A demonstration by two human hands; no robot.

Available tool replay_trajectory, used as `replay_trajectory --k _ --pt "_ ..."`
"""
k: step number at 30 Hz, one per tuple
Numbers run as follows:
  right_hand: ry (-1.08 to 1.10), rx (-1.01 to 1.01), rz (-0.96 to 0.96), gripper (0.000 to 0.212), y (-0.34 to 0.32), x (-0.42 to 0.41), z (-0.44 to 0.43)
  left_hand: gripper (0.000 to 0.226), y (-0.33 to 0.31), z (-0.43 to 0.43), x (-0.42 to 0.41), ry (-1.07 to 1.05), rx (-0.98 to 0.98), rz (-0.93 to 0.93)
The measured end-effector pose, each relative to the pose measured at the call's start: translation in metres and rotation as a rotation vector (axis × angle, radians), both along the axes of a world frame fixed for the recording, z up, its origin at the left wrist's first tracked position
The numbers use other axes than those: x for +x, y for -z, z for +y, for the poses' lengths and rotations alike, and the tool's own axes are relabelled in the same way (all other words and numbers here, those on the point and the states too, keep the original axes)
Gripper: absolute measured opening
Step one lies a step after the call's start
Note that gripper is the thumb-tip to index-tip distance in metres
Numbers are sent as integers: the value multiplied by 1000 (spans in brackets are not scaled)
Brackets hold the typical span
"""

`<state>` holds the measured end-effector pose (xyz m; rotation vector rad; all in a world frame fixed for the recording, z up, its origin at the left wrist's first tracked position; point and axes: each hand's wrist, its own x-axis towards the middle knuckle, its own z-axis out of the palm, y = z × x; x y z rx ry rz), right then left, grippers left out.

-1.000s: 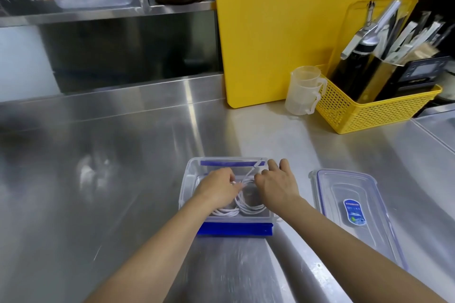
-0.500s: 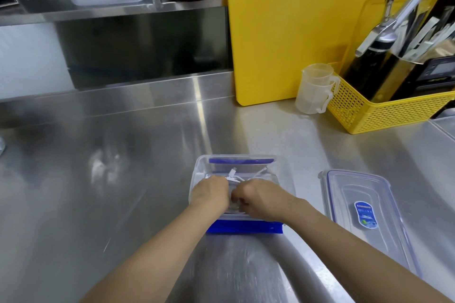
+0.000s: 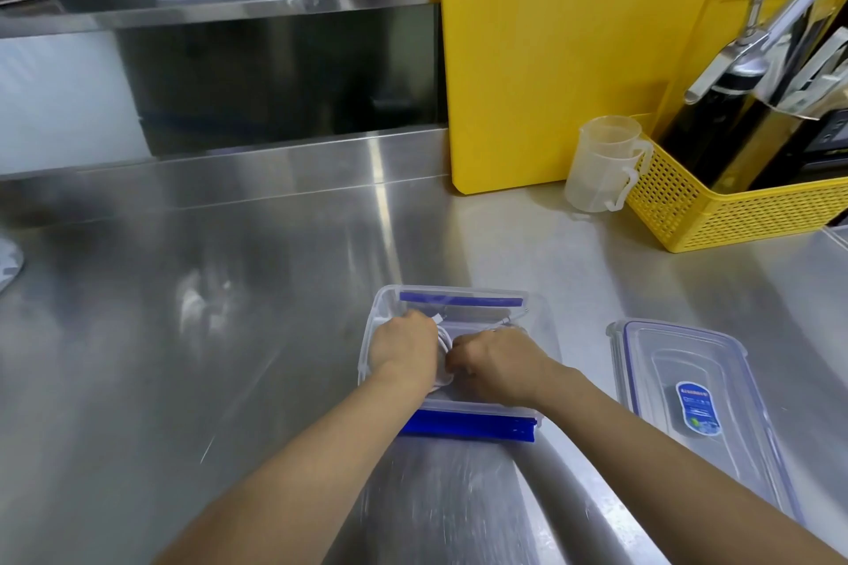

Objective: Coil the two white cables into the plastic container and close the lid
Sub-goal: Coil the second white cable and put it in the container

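Both hands inside plastic container point(image 3: 468, 406): left hand point(image 3: 404, 353) and right hand point(image 3: 493, 362) knuckles-up, fingers curled down on white cables point(image 3: 443, 337) coiled within; fingertips hidden. Lid point(image 3: 688, 404) flat, right of container, apart. Beyond container, far right: measuring cup point(image 3: 601, 165), yellow basket point(image 3: 734, 220), yellow cutting board point(image 3: 573, 50).

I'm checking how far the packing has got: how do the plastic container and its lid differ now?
The container is deep and holds the white cables, with the left hand and right hand in it; the lid is shallow and lies untouched to its right. The container shows blue clips at its near and far ends; the lid carries a blue label in its middle. Both are clear rectangular plastic on the steel counter.
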<state>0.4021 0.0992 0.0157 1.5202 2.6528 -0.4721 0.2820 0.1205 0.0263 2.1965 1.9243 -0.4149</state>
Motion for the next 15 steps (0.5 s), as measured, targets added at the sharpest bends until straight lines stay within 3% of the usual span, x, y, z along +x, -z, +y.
replay_trajectory --k 3,7,11,15 --pt "58 -95 68 24 -1 2 1 28 1 1 -4 5 31 20" --pt "108 -79 138 21 2 3 3 33 -4 -2 -6 40 64 43" --pt "88 -94 95 16 4 1 5 31 -16 -3 -8 123 -157 -89" --pt "72 -102 36 18 7 -3 7 35 -18 -4 -10 153 -246 -43"
